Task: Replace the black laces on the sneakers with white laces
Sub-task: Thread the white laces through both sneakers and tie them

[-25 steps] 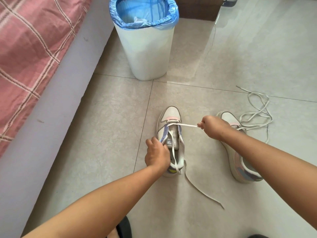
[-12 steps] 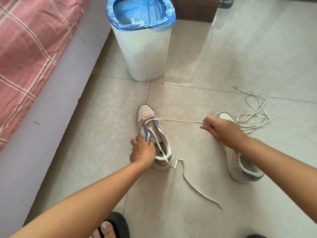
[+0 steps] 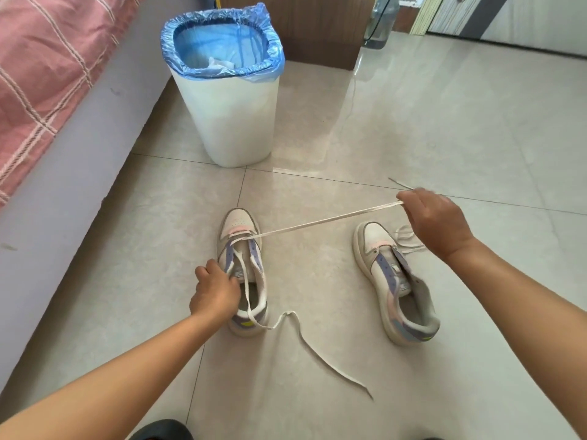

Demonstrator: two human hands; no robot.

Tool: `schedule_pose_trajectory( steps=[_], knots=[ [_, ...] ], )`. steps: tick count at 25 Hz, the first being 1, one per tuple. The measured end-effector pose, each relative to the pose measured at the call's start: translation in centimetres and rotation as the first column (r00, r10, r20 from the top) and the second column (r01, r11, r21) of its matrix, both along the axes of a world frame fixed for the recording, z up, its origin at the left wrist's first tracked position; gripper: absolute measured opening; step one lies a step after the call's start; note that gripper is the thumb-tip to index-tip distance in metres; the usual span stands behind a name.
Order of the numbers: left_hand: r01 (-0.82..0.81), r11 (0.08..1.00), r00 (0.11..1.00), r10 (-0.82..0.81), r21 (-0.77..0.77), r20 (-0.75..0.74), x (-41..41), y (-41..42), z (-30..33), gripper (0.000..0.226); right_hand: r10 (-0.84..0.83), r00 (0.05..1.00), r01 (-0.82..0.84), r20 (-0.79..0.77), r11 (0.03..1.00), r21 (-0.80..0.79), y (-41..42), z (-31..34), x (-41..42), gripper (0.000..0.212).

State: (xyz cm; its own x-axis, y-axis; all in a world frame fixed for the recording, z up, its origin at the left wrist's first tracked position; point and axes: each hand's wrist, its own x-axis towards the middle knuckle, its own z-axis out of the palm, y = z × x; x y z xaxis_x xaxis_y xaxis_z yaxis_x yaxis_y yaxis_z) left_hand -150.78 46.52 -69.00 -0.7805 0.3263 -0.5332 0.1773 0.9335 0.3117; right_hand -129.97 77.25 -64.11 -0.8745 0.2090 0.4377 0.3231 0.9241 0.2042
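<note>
No legible text or labels.

Plenty of bare floor (image 3: 444, 122) sat open at upper right. The white bin (image 3: 232, 115) blocked the upper middle, and the bed edge (image 3: 63, 173) walled off the left. A taut lace (image 3: 324, 220) stretched across the gap between the two sneakers (image 3: 243, 271), with its loose tail (image 3: 320, 354) trailing over the lower middle tiles.

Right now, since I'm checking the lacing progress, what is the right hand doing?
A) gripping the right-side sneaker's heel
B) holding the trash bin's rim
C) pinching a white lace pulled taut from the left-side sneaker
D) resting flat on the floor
C: the right hand pinches the white lace, which runs straight from the front eyelets of the left-side sneaker.
</note>
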Motion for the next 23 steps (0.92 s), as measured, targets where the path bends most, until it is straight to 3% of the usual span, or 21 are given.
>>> schedule_pose_trajectory(
  steps=[1, 2, 3, 5, 7, 11, 13, 15, 18, 21, 23],
  knots=[
    [-0.002, 1.0, 1.0, 0.002, -0.003, -0.008, -0.3, -0.2, -0.1, 0.038, -0.103, 0.994, 0.102, -0.043, 0.994, -0.027, 0.7, 0.2, 0.8, 0.011],
    [-0.003, 1.0, 1.0, 0.003, -0.006, -0.014, -0.5, -0.3, -0.2, 0.038, -0.246, 0.966, 0.233, -0.078, 0.961, -0.148, 1.1, 0.6, 1.4, 0.015],
    [0.001, 1.0, 1.0, -0.001, -0.01, -0.018, -0.8, -0.5, -0.3, 0.038, -0.403, 0.91, 0.348, -0.095, 0.868, -0.353, 1.4, 1.1, 2.0, 0.02],
    [-0.001, 1.0, 1.0, 0.001, -0.016, -0.021, -1.1, -0.6, -0.5, 0.037, -0.615, 0.786, 0.35, -0.06, 0.523, -0.777, 2.1, 2.2, 2.8, 0.025],
    [-0.019, 1.0, 1.0, 0.019, -0.003, -0.024, -1.5, -0.6, -0.5, 0.037, -0.743, 0.669, 0.17, -0.033, 0.197, -0.966, 2.8, 3.3, 3.5, 0.024],
    [-0.064, 0.998, 0.997, 0.064, -0.008, -0.04, -2.4, -0.9, -0.3, 0.04, -0.821, 0.558, 0.0, 0.122, -0.147, -0.989, 3.7, 4.1, 4.9, 0.02],
    [-0.045, 0.999, 0.998, 0.044, -0.015, -0.034, -2.6, -1.0, 0.1, 0.037, -0.764, 0.551, 0.071, 0.334, -0.357, -0.932, 4.1, 3.5, 5.9, 0.015],
    [0.035, 0.998, 0.999, -0.036, -0.06, -0.009, -2.7, -1.6, 0.9, 0.032, -0.563, 0.553, 0.234, 0.614, -0.602, -0.763, 3.4, 2.6, 5.8, 0.024],
    [0.19, 0.97, 0.98, -0.178, -0.15, 0.088, -2.1, -1.9, 1.9, 0.033, -0.24, 0.603, 0.414, 0.761, -0.721, -0.555, 0.4, 1.2, 4.0, 0.024],
    [0.159, 0.985, 0.983, -0.152, -0.065, 0.099, -1.3, -0.9, 2.6, 0.042, -0.204, 0.693, 0.401, 0.691, -0.687, -0.606, -2.1, 1.4, 1.8, 0.017],
    [0.177, 0.984, 0.983, -0.176, 0.007, -0.055, -2.0, -0.8, 3.0, 0.043, -0.249, 0.749, 0.343, 0.614, -0.647, -0.681, -3.8, 2.0, -1.2, 0.016]
  ],
)
